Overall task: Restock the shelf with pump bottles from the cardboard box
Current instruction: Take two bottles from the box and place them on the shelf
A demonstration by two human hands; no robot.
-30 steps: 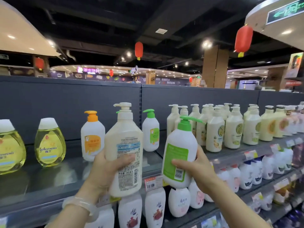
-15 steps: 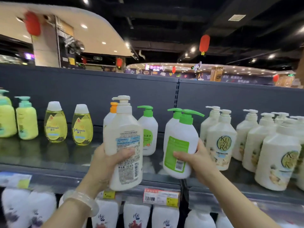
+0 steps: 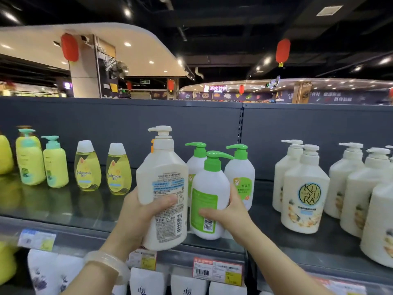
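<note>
My left hand (image 3: 140, 216) grips a tall cream pump bottle (image 3: 162, 184) with its back label facing me, held above the front edge of the grey top shelf (image 3: 63, 211). In my right hand (image 3: 230, 211) is a smaller white bottle with a green pump (image 3: 209, 194), its base at the shelf's front edge. Right behind it stand two matching green-pump bottles (image 3: 241, 177). An orange pump peeks out behind the cream bottle. The cardboard box is not in view.
Yellow bottles (image 3: 87, 167) line the shelf to the left. Cream Kuyura pump bottles (image 3: 304, 192) crowd the right side. White refill pouches (image 3: 146, 282) fill the shelf below, under price tags (image 3: 217, 271). A dark back panel (image 3: 127, 128) rises behind the shelf.
The view has swung left along the shelf. My right hand has lowered the green-pump bottle towards the shelf in front of the two matching ones. The cream bottle stays held in my left hand.
</note>
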